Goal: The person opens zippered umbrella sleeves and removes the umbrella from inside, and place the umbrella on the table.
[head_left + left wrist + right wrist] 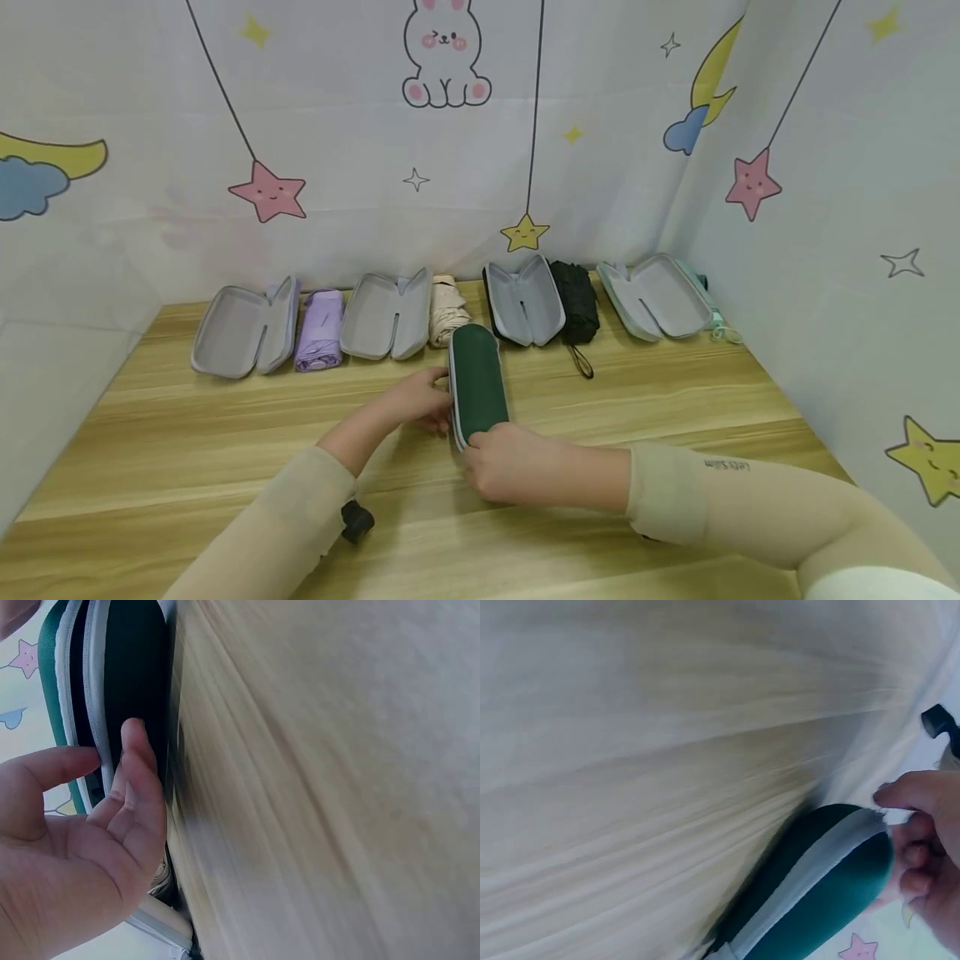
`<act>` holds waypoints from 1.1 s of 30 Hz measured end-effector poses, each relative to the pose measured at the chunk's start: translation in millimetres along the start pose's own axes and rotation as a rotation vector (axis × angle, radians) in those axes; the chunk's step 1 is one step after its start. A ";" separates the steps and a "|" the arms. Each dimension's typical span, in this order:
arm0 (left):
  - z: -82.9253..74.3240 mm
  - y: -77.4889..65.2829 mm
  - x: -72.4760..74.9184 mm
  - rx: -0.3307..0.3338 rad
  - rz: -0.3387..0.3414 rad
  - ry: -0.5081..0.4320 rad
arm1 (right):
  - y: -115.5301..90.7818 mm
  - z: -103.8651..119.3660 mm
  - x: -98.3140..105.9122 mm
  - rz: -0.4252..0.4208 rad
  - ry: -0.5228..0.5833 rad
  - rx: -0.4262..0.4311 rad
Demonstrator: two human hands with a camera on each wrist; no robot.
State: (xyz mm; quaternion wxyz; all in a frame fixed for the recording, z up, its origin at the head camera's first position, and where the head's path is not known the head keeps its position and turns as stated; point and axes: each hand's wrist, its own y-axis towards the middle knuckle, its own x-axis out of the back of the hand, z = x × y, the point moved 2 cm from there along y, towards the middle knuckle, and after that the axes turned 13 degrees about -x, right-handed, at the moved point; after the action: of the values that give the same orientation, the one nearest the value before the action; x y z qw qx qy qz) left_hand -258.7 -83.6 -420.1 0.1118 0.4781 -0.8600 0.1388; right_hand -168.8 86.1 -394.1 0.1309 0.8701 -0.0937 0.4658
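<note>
A dark green zip case (478, 379) lies lengthwise on the wooden table, its long grey zipper edge toward the left. In the left wrist view, a dark gap shows between the two zipper tapes (91, 690). My left hand (420, 397) is at the case's left side, thumb tip at the gap and loosely bent fingers beside the lower half. At the near end, my right hand (504, 460) has its fingers curled and grips the case's tip. The right wrist view shows those fingertips at the end of the grey zipper band (810, 870).
Along the back stand several opened grey-lined cases, including one at far left (228, 333) and one at far right (667, 296). Between them lie a purple folded umbrella (321, 329), a beige one (447, 312) and a black one (576, 302) with a wrist loop. Printed curtains (360, 150) surround the table.
</note>
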 end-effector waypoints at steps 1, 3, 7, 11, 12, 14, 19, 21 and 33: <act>0.2 0.4 -0.3 0.001 -0.002 0.002 | -0.7 1.2 2.1 0.044 0.000 -0.021; -0.3 0.8 -1.7 0.007 -0.008 0.008 | -2.4 3.2 5.9 0.115 0.020 -0.079; -2.2 2.0 -3.9 0.020 -0.031 0.005 | -1.0 3.9 13.7 0.242 0.101 -0.182; -4.8 2.5 -6.5 0.049 -0.072 -0.014 | 1.8 3.4 19.2 0.342 0.154 -0.252; -5.2 2.3 -7.1 0.055 -0.083 -0.017 | 2.2 3.2 20.1 0.357 0.158 -0.263; -6.0 1.9 -8.6 0.057 -0.096 -0.023 | 2.4 3.3 21.0 0.370 0.158 -0.278; -5.4 0.5 -12.0 0.070 -0.115 -0.037 | 0.4 3.7 20.9 0.380 0.186 -0.283; -4.0 -0.4 -12.2 0.079 -0.127 -0.036 | -0.8 4.0 21.3 0.380 0.215 -0.288; 2.2 -7.1 -8.2 0.112 -0.139 -0.033 | -5.8 0.3 24.0 0.428 0.372 -0.411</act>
State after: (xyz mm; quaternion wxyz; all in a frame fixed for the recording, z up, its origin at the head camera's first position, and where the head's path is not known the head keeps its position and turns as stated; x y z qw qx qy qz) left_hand -248.5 -81.5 -423.9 0.0802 0.5442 -0.8175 0.1706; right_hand -153.7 90.6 -375.0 0.2175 0.6865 -0.3402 0.6047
